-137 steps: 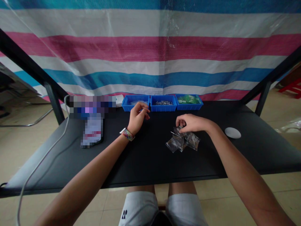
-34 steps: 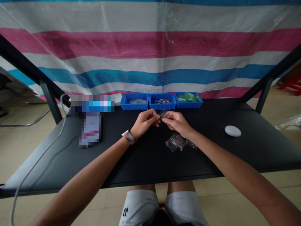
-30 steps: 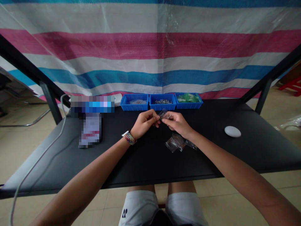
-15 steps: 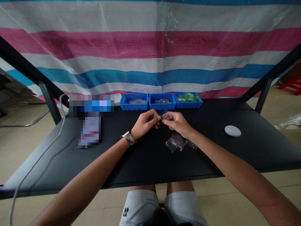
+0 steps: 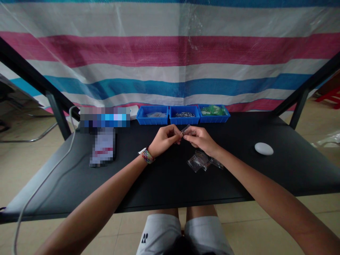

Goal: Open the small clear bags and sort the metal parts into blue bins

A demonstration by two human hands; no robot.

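Over the middle of the black table, my left hand and my right hand meet at the fingertips, both closed. Between them is a small clear plastic bag, pinched from each side; what lies inside it is too small to make out. Below my right hand, several small clear bags with thin metal pieces lie in a loose pile, partly overlapped by my right forearm. Just beyond my hands stands a blue bin of small metal parts.
Left of that bin is a blue bin with clear bags; right of it, a blue bin holds green packets. A white oval object lies at right. A cable crosses the left side near blurred-out items.
The whole view has shifted slightly. My hands keep their pinch on the small bag, with only a slight movement of the fingers.
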